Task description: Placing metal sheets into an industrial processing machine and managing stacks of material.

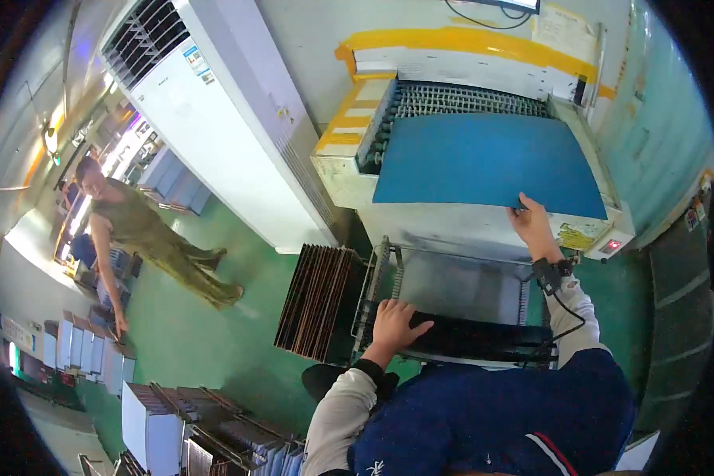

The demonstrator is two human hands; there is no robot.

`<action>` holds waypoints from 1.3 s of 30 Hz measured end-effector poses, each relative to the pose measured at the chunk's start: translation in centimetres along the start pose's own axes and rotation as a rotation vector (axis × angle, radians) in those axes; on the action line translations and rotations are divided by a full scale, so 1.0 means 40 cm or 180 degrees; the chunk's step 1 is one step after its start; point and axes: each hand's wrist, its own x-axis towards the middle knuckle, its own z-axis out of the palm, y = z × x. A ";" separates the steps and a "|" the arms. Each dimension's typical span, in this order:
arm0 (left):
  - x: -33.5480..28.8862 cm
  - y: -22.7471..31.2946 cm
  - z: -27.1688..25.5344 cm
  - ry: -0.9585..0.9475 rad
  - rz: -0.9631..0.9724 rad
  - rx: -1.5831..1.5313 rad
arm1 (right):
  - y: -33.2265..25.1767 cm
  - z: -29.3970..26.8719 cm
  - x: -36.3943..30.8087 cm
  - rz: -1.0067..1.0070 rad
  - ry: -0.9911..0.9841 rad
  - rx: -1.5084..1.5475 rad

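Observation:
A large blue sheet (pixel 484 159) lies over the roller conveyor of a white machine, its near edge at the machine's front. My right hand (pixel 534 228) is at that near edge, right of the middle, with fingers and thumb closed on it. A wire rack (pixel 523 301) with spring-like side rails stands between me and the machine. My left hand (pixel 397 327) lies on the rack's near left corner, its fingers stretched out and thumb apart. Beside it, a long dark strip (pixel 476 337) runs along the rack's near side. A wristband with a cable circles my right wrist.
Rows of rollers (pixel 468 99) show behind the sheet. A stack of thin upright panels (pixel 317 301) stands left of the rack. A tall white air conditioner (pixel 214 119) rises at the left. Farther left, a person (pixel 147 230) reaches toward stacked panels. More racks (pixel 214 424) are at the lower left.

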 end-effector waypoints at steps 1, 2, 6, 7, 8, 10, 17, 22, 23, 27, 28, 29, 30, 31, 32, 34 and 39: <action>0.001 -0.004 0.000 0.0010 0.0012 0.0014 | 0.003 -0.011 0.018 -0.0538 -0.0088 -0.1157; -0.007 -0.012 -0.005 0.0034 -0.0044 0.0064 | 0.020 -0.007 0.033 -0.1042 -0.0252 -0.2294; 0.004 -0.019 -0.011 -0.0497 -0.0255 -0.0175 | 0.035 -0.044 0.142 -0.2149 -0.0655 -0.4398; 0.018 -0.006 -0.013 -0.0492 -0.0177 -0.0199 | 0.033 -0.095 0.199 -0.2406 -0.0548 -0.3976; 0.012 -0.019 -0.006 -0.0428 -0.0168 -0.0250 | 0.041 -0.087 0.238 -0.2456 -0.0606 -0.4149; 0.037 -0.033 0.008 -0.0421 -0.0030 -0.0310 | -0.004 -0.145 0.380 -0.1079 -0.0553 -0.1866; 0.015 -0.057 0.031 0.0044 -0.0080 -0.0372 | 0.020 -0.104 0.562 0.0112 -0.0341 -0.0686; 0.038 -0.050 0.046 0.0006 -0.0144 -0.0223 | -0.016 -0.095 0.649 0.2000 -0.0364 -0.0157; 0.035 -0.058 0.069 0.0055 -0.0097 -0.0178 | -0.036 -0.149 0.653 0.2046 -0.1585 -0.0437; 0.024 -0.076 0.101 0.0239 0.0068 -0.0302 | -0.138 -0.256 0.804 0.1258 -0.1600 -0.1941; 0.055 -0.073 0.111 0.0205 0.0261 -0.0421 | -0.237 -0.348 0.822 0.0719 -0.1767 -0.2446; 0.054 -0.080 0.127 0.0299 0.0314 -0.0401 | -0.257 -0.362 0.832 0.0244 -0.2044 -0.2917; 0.026 -0.081 0.118 0.0188 0.0101 -0.0306 | -0.155 -0.311 0.846 0.0454 -0.1913 -0.2693; 0.002 -0.079 0.109 0.0075 -0.0101 -0.0232 | -0.070 -0.262 0.842 0.0666 -0.1755 -0.2492; -0.010 -0.083 0.092 0.0007 -0.0212 -0.0184 | -0.017 -0.179 0.826 0.0785 -0.1565 -0.2337; 0.022 -0.074 0.091 0.0116 -0.0056 -0.0095 | -0.052 -0.166 0.810 -0.0952 -0.1257 -0.4893; 0.017 -0.053 0.036 -0.0136 -0.0256 -0.0278 | 0.104 0.078 0.511 -0.1682 -0.1396 -0.6903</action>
